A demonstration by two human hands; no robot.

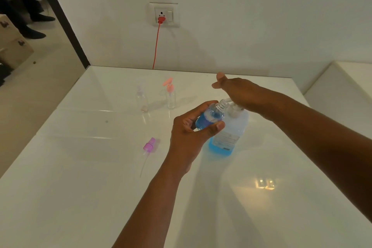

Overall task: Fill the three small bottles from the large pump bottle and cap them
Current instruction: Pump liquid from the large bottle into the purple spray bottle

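Small bottle (209,118) tilted in left hand (188,137)

Pump head hidden under right hand (239,94); large pump bottle (229,137) label text blurred, unreadable.

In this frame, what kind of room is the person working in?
Probably a plain indoor room at home or in an office: a glossy white table against a bare wall, a wall socket with a red cord, and a doorway at left.

table (80,197) – glossy white | small bottle (209,117) – clear plastic
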